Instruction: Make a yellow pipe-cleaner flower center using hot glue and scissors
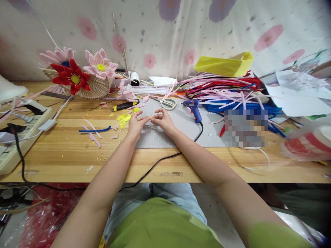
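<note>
Above the grey cutting mat [178, 129], my left hand [136, 125] and my right hand [164, 122] meet at the fingertips. Both pinch a small yellow piece [150, 117], too small to make out fully. Thin pale strands [151, 126] lie beneath the fingers. Left of my left hand are cut yellow scraps [123, 120] and a round yellow disc [136, 110]. A black and yellow utility knife [126, 105] rests behind them. Scissors [168, 103] with pale handles lie beyond my right hand. A blue glue gun [193, 108] stands to its right.
Fuzzy red [76, 79] and pink flowers [100, 65] lean on a woven fan at the back left. Bundled pipe cleaners [222, 89] fill the back right. A power strip [26, 137] sits at the left edge. The black cord [157, 162] crosses the front under my right forearm.
</note>
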A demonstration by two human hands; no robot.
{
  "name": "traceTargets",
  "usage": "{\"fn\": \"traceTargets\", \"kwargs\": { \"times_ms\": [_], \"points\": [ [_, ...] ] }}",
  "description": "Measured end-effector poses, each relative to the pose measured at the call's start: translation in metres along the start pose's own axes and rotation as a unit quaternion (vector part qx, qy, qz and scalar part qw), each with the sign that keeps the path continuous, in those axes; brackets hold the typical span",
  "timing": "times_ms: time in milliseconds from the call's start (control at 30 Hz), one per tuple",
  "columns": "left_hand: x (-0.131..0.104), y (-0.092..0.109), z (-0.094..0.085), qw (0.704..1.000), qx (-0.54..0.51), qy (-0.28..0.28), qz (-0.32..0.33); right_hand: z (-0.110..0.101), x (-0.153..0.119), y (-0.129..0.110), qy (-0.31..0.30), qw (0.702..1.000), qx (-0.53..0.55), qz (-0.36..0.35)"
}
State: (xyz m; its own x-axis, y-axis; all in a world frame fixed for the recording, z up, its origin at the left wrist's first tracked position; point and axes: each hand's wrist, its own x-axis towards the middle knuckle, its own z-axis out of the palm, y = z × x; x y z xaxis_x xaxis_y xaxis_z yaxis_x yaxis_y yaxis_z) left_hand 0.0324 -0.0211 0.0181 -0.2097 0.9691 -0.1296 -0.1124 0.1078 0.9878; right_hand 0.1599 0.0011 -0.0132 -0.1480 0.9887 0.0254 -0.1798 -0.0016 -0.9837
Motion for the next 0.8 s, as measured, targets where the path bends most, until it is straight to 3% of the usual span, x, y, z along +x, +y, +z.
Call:
{"fn": "traceTargets", "kwargs": {
  "times_ms": [133, 200, 333, 500, 600, 700, 767, 800],
  "points": [
    [0.000, 0.001, 0.000, 1.000, 0.007, 0.024, -0.009, -0.003, -0.001, -0.009, -0.010, 1.000, 0.003, 0.013],
    [0.002, 0.001, 0.000, 0.999, 0.012, 0.037, -0.014, -0.012, -0.003, -0.023, -0.047, 0.998, -0.020, 0.026],
    [0.007, -0.002, -0.004, 0.998, 0.034, 0.054, -0.025, -0.048, -0.010, -0.068, -0.180, 0.967, -0.165, 0.069],
    [0.010, -0.004, -0.006, 0.997, 0.043, 0.054, -0.038, -0.104, -0.024, -0.116, -0.224, 0.911, -0.323, 0.120],
    [0.011, -0.004, -0.007, 0.997, 0.039, 0.055, -0.036, -0.135, -0.033, -0.128, -0.184, 0.852, -0.461, 0.168],
    [0.012, -0.005, -0.007, 0.997, 0.027, 0.056, -0.037, -0.160, -0.037, -0.123, -0.061, 0.784, -0.592, 0.178],
    [0.012, -0.005, -0.007, 0.997, 0.013, 0.057, -0.042, -0.167, -0.035, -0.107, 0.037, 0.775, -0.613, 0.152],
    [0.012, -0.004, -0.007, 0.997, 0.005, 0.057, -0.045, -0.168, -0.032, -0.096, 0.083, 0.787, -0.599, 0.122]
  ]
}}
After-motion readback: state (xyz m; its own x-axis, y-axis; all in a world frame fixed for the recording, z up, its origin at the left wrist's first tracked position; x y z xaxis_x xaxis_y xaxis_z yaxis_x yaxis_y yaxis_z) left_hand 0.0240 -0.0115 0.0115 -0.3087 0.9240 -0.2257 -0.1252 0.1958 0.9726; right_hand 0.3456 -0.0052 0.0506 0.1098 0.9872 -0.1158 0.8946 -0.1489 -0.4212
